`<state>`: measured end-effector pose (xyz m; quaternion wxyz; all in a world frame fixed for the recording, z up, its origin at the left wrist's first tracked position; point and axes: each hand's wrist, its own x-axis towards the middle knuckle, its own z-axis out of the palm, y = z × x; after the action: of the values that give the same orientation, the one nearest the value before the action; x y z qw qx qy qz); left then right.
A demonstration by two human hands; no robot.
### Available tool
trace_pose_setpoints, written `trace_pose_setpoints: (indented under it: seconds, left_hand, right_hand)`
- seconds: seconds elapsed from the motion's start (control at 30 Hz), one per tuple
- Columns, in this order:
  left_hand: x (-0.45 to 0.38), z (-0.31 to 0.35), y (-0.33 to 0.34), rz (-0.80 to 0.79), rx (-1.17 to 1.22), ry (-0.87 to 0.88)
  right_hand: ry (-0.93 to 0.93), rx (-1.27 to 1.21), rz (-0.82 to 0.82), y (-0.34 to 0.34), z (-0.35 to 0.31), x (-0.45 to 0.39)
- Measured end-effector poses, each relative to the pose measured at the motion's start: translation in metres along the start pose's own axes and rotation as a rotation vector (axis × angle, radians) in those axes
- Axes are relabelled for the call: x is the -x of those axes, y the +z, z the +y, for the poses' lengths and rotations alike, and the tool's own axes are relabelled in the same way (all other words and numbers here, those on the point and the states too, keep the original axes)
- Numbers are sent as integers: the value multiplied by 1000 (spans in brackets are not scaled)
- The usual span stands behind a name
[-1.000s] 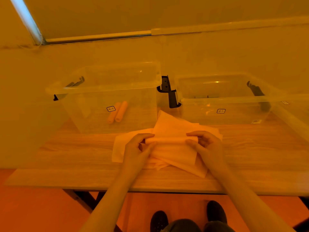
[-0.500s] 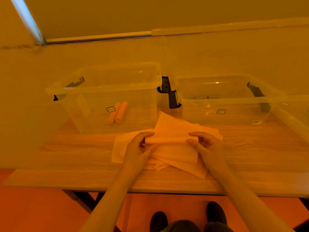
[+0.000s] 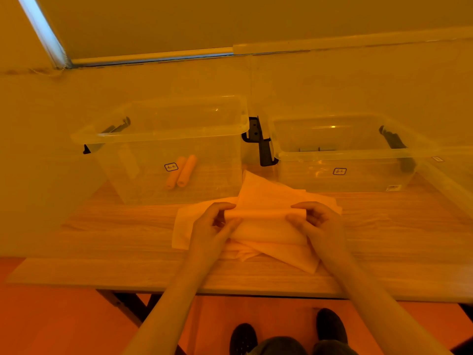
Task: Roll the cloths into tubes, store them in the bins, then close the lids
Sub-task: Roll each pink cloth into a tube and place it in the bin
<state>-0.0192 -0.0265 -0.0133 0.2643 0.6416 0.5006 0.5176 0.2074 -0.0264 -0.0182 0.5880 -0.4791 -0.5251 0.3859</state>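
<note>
Left hand [image 3: 212, 226] and right hand [image 3: 317, 224], fingers curled, pinching ends of half-rolled cloth [image 3: 265, 213] on table [image 3: 102, 242]; two rolls [image 3: 180, 171] inside left bin [image 3: 163, 134].

surface [image 3: 384, 239]: pale wood-grain finish, matt, fine streaks running across. left bin [image 3: 163, 134] at 10 o'clock: clear plastic, glossy, light glints along its rim. right bin [image 3: 345, 155] at 2 o'clock: same clear glossy plastic, small printed label on the front wall. latch handles [image 3: 263, 147] between the bins: dark plastic, matt. two rolled cloths [image 3: 181, 171] inside the left bin: soft matt fabric. loose cloths [image 3: 268, 242] at centre: thin soft cloth, matt, creased and layered. floor [image 3: 51, 316] at 7 o'clock: smooth with a dull sheen.
</note>
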Motion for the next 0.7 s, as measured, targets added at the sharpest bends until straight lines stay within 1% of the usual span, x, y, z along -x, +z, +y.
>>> trace_pose_setpoints:
  seconds: [0.2, 0.43, 0.57, 0.7]
  left_hand:
    - [1, -2, 1, -11, -48, -40]
    - [1, 3, 1, -20, -26, -34]
    - [2, 4, 0, -11, -7, -21]
    - [1, 0, 2, -7, -28, -51]
  right_hand:
    - [-25, 22, -40, -2, 2, 0]
    - [6, 53, 2, -1, 2, -1]
    - [8, 43, 16, -1, 3, -1]
    - [-12, -3, 1, -2, 4, -1]
